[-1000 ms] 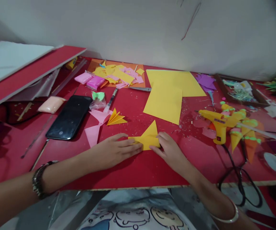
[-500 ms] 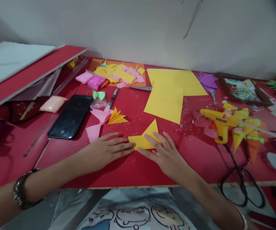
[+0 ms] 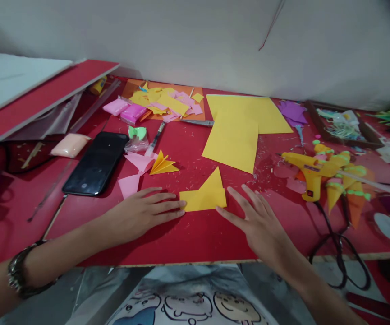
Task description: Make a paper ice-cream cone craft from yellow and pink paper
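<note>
A folded piece of yellow paper (image 3: 204,198) lies on the red tabletop between my hands, one pointed flap sticking up toward the back. My left hand (image 3: 150,208) rests flat to its left, with fingertips on the paper's left end. On the other side, my right hand (image 3: 255,214) is spread open, its thumb at the paper's lower right corner and its fingers off the paper. Just behind my left hand are a pleated yellow paper piece (image 3: 163,164) and pink paper pieces (image 3: 129,185).
A black phone (image 3: 95,163) lies at left. Yellow sheets (image 3: 231,140), scissors (image 3: 198,122) and paper scraps (image 3: 167,101) are farther back. At right, a yellow glue gun (image 3: 311,171) with its cord lies beside paper cones (image 3: 337,192). A red board (image 3: 93,72) leans at back left.
My right hand has slid right off the folded paper, uncovering its right end. My left hand stays at the left end. The view has shifted slightly.
</note>
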A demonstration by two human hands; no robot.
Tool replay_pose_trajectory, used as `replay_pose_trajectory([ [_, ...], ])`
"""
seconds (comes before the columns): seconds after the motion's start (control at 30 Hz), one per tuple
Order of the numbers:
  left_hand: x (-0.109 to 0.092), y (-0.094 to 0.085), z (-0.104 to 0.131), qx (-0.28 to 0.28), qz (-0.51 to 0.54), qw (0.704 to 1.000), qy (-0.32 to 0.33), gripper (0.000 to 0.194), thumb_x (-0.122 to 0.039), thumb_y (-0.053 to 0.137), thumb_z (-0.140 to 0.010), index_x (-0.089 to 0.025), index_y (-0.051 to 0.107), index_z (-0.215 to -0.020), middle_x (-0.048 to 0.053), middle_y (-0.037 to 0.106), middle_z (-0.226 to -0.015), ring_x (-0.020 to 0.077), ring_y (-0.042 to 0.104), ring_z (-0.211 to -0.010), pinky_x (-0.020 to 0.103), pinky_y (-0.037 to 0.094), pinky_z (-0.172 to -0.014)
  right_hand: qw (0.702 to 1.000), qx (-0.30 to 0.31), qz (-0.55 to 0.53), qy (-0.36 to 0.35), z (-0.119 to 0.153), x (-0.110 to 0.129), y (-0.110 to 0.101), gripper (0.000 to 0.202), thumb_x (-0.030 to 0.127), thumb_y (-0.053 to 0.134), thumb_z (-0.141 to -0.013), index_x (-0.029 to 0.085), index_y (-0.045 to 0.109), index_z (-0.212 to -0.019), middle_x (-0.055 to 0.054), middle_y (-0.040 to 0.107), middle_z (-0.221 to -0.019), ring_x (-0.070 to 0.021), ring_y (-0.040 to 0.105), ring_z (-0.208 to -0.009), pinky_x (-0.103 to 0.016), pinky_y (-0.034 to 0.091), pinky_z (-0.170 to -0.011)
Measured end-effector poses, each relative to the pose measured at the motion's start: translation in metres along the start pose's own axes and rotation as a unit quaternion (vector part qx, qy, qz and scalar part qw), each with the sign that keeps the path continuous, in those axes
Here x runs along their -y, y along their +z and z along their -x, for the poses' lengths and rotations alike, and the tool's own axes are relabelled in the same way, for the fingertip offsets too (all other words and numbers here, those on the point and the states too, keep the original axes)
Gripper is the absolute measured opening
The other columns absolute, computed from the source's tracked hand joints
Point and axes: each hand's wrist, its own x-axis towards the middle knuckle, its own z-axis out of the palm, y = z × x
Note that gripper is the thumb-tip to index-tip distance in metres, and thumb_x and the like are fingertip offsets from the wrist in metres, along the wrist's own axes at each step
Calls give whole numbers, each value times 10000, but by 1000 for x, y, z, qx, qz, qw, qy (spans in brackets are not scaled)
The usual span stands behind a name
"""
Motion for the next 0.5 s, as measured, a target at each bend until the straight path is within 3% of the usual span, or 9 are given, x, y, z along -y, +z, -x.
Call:
replay_pose_trajectory([
  [0.2,-2,-3,1,-8,3,1000,-6,372,-248,377,-879,-347,391,-1237,-77,452,-1283,130,371,-1193,301,228,-997,1000,-24,9,15,-1,-2,-18,474,5,439,-688,268,582,-1056,-64,310,-1373,-327,215,-1262,-516,257,-973],
  [0.33,-6,-5,-2,-21,11,1000,-12,355,-210,374,-875,-305,436,-1211,-51,489,-1251,148,390,-1169,321,223,-1003,997,-62,-29,23,-18,-2,-20,267,52,418,-738,179,645,-797,-91,507,-1195,-244,426,-1122,-426,288,-979],
  [0.4,-9,-6,-4,-33,18,999,-18,341,-220,391,-866,-299,459,-1190,-43,508,-1229,163,395,-1157,343,205,-1010,994,-67,-89,19,-28,1,-17,245,111,410,-787,180,613,-905,-80,545,-1123,-193,466,-1057,-368,304,-975],
  [0.5,-10,-8,-7,-38,37,998,-24,348,-193,400,-850,-280,467,-1180,-24,528,-1197,165,413,-1128,359,207,-1004,987,-31,-156,2,-43,7,-14,378,265,465,-807,195,449,-1178,-72,498,-1183,-201,417,-1109,-393,265,-985],
])
